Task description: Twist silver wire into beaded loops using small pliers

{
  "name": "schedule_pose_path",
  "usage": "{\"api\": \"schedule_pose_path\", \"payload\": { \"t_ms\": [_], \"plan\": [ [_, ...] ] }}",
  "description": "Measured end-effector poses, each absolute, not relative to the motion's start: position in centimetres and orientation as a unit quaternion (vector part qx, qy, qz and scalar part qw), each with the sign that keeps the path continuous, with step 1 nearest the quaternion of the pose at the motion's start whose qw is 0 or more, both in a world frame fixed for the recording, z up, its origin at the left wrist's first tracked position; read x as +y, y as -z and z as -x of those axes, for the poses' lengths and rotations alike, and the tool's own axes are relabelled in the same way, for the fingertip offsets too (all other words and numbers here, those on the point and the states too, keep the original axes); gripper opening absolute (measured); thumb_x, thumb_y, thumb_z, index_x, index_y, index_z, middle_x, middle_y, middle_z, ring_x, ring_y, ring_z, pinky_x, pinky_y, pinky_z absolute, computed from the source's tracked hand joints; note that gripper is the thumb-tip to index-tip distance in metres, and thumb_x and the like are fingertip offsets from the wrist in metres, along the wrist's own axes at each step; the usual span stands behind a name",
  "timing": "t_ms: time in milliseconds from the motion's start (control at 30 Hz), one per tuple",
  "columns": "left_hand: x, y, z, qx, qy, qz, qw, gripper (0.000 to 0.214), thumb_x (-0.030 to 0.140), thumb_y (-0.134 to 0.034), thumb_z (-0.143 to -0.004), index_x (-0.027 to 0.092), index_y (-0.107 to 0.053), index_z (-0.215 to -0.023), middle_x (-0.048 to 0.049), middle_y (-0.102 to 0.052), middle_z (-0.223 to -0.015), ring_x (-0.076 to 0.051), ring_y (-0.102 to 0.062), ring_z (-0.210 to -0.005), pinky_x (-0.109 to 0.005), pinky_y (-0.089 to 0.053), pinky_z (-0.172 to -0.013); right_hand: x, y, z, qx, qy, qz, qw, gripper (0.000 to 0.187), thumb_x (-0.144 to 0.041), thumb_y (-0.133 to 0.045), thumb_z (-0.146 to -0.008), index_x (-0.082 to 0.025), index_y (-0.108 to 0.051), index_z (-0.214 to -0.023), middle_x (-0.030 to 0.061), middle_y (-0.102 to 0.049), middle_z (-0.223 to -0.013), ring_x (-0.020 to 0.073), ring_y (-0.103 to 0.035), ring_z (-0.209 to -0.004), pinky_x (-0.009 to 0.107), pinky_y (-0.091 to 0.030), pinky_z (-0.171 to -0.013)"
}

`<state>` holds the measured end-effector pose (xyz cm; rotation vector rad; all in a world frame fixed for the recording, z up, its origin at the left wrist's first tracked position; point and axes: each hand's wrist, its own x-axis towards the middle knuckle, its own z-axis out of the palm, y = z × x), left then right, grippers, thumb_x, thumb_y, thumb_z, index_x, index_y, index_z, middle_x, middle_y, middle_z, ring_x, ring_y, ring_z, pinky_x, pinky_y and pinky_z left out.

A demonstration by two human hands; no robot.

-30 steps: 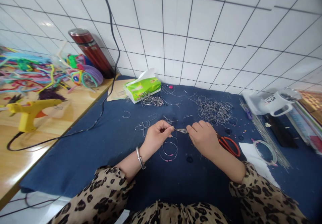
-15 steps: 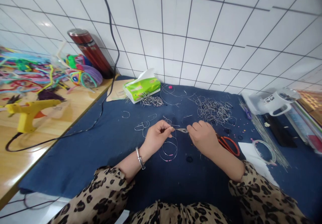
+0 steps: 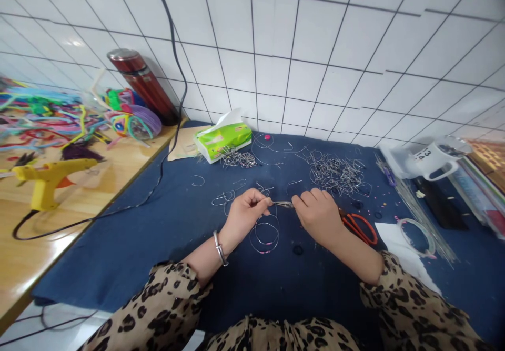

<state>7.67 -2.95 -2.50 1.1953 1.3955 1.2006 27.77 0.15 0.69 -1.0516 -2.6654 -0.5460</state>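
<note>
Steel pliers, held in right hand; left hand pinching apparent wire end at plier tip; beaded rings below pliers. Step, judged: wire-bending; next move calls for firm pinch.

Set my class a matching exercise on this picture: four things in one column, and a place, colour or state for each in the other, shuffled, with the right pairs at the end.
Things
1. Pliers
2. Bangle
3. Glue gun
4. Tissue pack

Places, colours, states
A. Yellow, lying on the wooden table
B. Gripped in the right hand, nose pointing toward the left hand
C. Mostly green, with a white tissue sticking out
D. Silver, worn around a wrist

Right pairs: 1-B, 2-D, 3-A, 4-C
</note>
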Motion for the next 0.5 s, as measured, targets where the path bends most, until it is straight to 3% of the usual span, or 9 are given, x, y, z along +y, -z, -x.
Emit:
{"api": "schedule_pose_path", "payload": {
  "t_ms": [500],
  "plan": [
    [-2.95,2.41,-7.69,0.568,-0.469,-0.494,0.463,0.016,0.032,-0.059,-0.078,0.016,-0.058,-0.076,-0.0034,-0.067,-0.070,-0.011,-0.059,-0.058,-0.020,-0.041,-0.052,0.21,-0.81,-27.83,-0.913,0.185,0.346,0.116,0.017,-0.016,-0.043,-0.087,-0.016,-0.060,-0.089,0.0036,-0.050,-0.071,0.0166,-0.035,-0.073,0.033,-0.021,-0.064]
  ]
}}
